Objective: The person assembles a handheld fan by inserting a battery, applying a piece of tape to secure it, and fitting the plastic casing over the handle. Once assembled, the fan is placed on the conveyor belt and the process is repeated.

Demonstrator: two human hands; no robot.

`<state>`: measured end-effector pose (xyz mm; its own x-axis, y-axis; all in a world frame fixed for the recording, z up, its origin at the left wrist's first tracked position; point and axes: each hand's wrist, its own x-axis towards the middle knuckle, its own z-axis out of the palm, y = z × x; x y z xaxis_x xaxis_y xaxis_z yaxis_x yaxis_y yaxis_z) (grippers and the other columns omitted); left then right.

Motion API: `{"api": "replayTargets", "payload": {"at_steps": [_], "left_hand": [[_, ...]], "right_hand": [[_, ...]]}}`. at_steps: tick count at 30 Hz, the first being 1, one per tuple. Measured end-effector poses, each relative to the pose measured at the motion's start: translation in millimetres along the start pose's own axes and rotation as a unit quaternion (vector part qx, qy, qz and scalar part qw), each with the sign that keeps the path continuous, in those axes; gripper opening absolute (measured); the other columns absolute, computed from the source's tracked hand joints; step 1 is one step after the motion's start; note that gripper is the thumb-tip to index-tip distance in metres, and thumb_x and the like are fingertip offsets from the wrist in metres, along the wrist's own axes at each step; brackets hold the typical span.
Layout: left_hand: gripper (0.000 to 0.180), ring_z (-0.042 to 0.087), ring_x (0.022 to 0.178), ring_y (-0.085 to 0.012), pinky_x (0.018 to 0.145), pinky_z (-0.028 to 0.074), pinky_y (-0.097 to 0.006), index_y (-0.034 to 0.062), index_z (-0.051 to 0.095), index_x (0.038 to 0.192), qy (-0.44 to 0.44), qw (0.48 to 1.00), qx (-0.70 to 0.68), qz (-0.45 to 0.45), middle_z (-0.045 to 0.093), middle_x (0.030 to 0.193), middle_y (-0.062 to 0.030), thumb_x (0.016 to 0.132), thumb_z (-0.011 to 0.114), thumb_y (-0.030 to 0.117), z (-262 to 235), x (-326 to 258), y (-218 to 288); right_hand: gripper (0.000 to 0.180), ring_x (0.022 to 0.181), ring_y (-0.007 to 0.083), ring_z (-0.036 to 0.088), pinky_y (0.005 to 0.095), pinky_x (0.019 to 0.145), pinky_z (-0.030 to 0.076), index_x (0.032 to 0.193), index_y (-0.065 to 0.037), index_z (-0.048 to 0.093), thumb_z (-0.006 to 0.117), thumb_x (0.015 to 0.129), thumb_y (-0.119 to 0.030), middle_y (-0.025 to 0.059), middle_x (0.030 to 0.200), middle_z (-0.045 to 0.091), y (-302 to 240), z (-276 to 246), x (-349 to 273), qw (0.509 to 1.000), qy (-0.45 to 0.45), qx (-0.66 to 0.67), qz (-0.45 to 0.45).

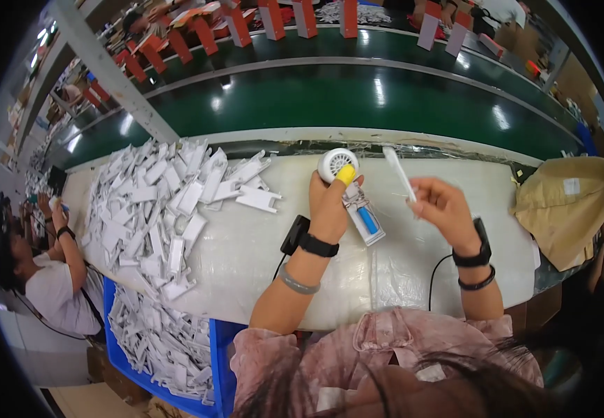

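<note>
My left hand (330, 207) is closed round a small white handheld fan (334, 161). Its round grille faces up, and a yellow finger cover (346, 174) on my thumb presses beside it. The fan's handle lies open, showing thin wires and a blue battery (368, 221). To the right, my right hand (444, 207) pinches the lower end of a slim white plastic cover (400, 174), held nearly upright and apart from the fan. Both hands are above the pale work table (316, 296). A heap of similar white plastic covers (149, 202) lies left of my left hand.
Below the heap stands a blue bin (222, 362) full of white plastic parts. Beyond the table runs a green conveyor belt (281, 104), with orange boxes (272, 19) on its far side. A brown bag (560, 209) sits at the right. A co-worker (58, 279) is at the left.
</note>
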<state>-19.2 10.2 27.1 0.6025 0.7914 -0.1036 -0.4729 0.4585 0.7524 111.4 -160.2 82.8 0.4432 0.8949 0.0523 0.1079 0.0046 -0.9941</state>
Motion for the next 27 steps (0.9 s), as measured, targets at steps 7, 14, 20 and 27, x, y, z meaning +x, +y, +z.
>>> {"api": "replayTargets", "payload": {"at_steps": [7, 14, 20, 27], "left_hand": [[0.032, 0.06, 0.108, -0.0249, 0.091, 0.053, -0.038, -0.0002, 0.042, 0.117, -0.047, 0.998, -0.004, 0.033, 0.057, 0.117, -0.0176, 0.09, 0.058, 0.004, 5, -6, 3], [0.032, 0.055, 0.118, -0.0294, 0.097, 0.049, -0.044, 0.0007, 0.044, 0.122, -0.058, 0.998, 0.011, 0.021, 0.056, 0.121, -0.0154, 0.092, 0.053, 0.005, -2, -2, -3], [0.035, 0.051, 0.122, -0.0307, 0.101, 0.044, -0.048, 0.0028, 0.046, 0.124, -0.065, 0.998, 0.017, -0.004, 0.055, 0.124, -0.0131, 0.092, 0.056, 0.012, -4, -7, -6], [0.036, 0.052, 0.121, -0.0306, 0.099, 0.048, -0.045, 0.0003, 0.038, 0.125, -0.069, 0.997, 0.039, -0.018, 0.052, 0.122, -0.0161, 0.091, 0.052, 0.002, 14, -19, -10]], "right_hand": [[0.043, 0.071, 0.006, 0.057, 0.02, 0.067, 0.048, 0.117, 0.001, 0.059, 0.074, 0.078, -0.009, 0.0027, 0.087, 0.063, 34, 9, -14, 0.999, 0.02, 0.0, 0.049], [0.045, 0.078, 0.0085, 0.058, 0.0225, 0.072, 0.049, 0.118, 0.001, 0.059, 0.075, 0.077, -0.01, 0.0051, 0.091, 0.063, 44, 21, -14, 0.997, 0.036, -0.068, -0.021], [0.04, 0.092, 0.0143, 0.062, 0.0277, 0.083, 0.048, 0.117, 0.002, 0.058, 0.061, 0.085, -0.022, 0.0102, 0.102, 0.066, 41, 5, -12, 0.976, -0.038, 0.198, 0.078], [0.041, 0.102, 0.0162, 0.061, 0.0311, 0.094, 0.044, 0.116, 0.003, 0.058, 0.059, 0.085, -0.024, 0.0133, 0.109, 0.066, 42, 14, -15, 0.973, 0.01, 0.226, 0.042]]}}
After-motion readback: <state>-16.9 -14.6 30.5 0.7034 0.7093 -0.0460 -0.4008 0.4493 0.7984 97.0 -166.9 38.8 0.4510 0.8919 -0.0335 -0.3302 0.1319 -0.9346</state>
